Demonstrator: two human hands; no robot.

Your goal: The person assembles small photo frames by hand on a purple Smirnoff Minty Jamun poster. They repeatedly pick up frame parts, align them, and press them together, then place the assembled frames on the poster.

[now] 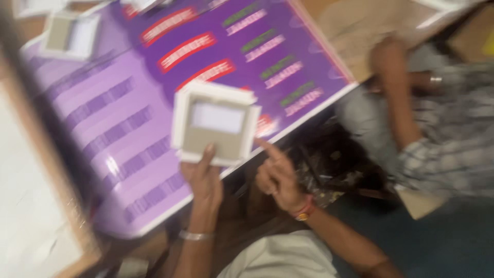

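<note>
I see my left hand (203, 177) gripping a square white cardboard frame (216, 122) over the near edge of the glossy purple printed sheet (110, 121); my right hand (275, 175), just right of the frame, points, holding nothing

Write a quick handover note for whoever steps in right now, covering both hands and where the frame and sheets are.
Left hand: grips the white square frame by its lower edge, thumb on the front, above the purple printed sheet.
Right hand: empty, forefinger pointing at the frame's lower right corner.
Second white frame lies at the sheet's far corner.
Another person's arm rests beyond the sheet.
Picture blurred; finer detail unclear.
</note>
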